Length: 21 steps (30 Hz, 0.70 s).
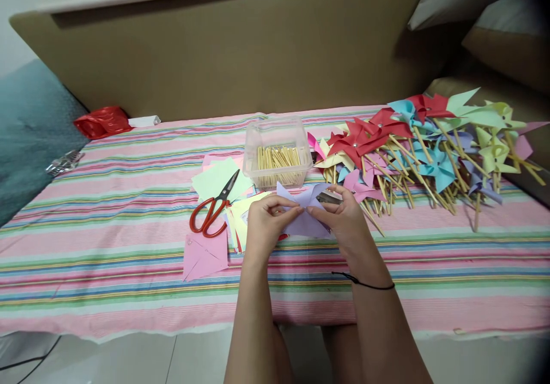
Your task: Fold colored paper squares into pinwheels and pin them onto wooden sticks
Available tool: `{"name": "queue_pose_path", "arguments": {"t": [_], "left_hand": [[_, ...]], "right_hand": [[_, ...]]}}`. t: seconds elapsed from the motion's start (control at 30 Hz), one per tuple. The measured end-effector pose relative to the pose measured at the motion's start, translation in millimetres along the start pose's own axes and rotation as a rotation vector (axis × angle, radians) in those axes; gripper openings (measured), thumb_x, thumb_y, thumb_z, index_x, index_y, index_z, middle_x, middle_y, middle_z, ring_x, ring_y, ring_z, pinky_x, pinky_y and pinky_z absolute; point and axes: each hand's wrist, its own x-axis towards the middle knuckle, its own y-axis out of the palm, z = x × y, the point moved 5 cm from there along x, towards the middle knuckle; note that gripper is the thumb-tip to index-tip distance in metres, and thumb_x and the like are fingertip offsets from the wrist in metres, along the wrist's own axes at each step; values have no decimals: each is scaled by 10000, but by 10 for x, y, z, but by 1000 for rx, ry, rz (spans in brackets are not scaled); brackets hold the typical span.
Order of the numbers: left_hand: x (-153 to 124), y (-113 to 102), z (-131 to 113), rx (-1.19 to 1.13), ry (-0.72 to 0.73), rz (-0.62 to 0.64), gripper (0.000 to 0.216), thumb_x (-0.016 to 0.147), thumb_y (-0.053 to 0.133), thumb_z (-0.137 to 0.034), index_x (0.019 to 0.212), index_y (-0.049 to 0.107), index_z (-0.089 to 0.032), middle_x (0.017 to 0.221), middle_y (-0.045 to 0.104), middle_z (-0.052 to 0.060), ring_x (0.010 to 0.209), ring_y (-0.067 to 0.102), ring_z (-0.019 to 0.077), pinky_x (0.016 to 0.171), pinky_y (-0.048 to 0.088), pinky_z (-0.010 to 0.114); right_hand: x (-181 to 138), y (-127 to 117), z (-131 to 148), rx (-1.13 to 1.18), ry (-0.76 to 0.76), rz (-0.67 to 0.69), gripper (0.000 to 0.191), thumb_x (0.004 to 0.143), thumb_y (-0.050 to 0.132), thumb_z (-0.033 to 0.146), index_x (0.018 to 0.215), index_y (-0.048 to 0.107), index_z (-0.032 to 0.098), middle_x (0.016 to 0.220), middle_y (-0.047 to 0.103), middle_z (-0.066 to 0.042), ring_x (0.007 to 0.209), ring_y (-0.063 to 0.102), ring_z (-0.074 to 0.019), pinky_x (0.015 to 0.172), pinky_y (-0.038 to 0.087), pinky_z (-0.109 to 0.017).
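Between my two hands is a sheet of purple paper (307,223) with some corners bent in toward its middle. My left hand (270,220) pinches it near the centre with thumb and forefinger. From the other side, my right hand (346,218) grips the same paper, thumb close to the middle. Part of a dark metal object (329,197) shows by the right fingers; its kind is unclear. Left of my hands, red-handled scissors (211,209) lie across coloured paper sheets (217,179). A pink paper square (206,255) with diagonal cuts lies just below the scissors.
A clear plastic box (277,123) of short wooden sticks (279,159) stands behind my hands. Many finished paper pinwheels (436,166) are heaped at right. A red plastic bag (103,122) and a white box (144,121) sit far left on the striped cloth (129,258).
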Motion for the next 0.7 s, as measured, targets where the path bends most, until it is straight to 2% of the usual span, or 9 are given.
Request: {"name": "queue_pose_path", "arguments": {"t": [0.13,0.2,0.3,0.4,0.5,0.7], "left_hand": [[0,25,1,-4,-16,8,171,661,773,-256,669,634,-157,445,322,-93,415,256,41,424,181,202],[5,38,5,-66,-30,4,242,651,775,-236,721,551,-180,464,308,-115,402,253,32,411,184,180],[13,50,2,-186,-44,-16,437,612,790,-182,786,390,-221,553,450,-123,417,378,25,430,296,143],[13,64,11,-232,-81,-16,539,601,794,-159,842,319,-242,645,604,-88,504,549,63,506,422,161],[2,73,31,-248,-123,5,556,619,790,-170,880,305,-244,690,687,-32,581,632,108,564,477,196],[-19,56,38,-216,-145,14,499,628,793,-215,907,379,-223,711,714,3,600,659,138,572,486,217]], "right_hand": [[10,2,-4,-14,2,2,677,537,839,303,1090,453,249,669,730,1,503,632,-185,483,462,-275],[15,4,-2,-6,5,-4,688,525,845,297,1090,455,248,671,733,-2,507,634,-184,486,469,-275],[23,6,-8,17,19,-4,709,506,855,292,1089,454,245,690,741,-10,528,647,-188,513,498,-292],[30,2,-17,11,28,0,729,499,863,300,1103,458,244,717,747,-18,553,662,-197,536,513,-306],[29,-4,-16,-9,21,-1,733,504,862,314,1115,462,248,727,744,-17,581,676,-217,537,512,-315],[19,9,-13,-10,15,32,704,525,855,305,1098,450,258,736,745,-14,588,676,-216,540,507,-314]]}}
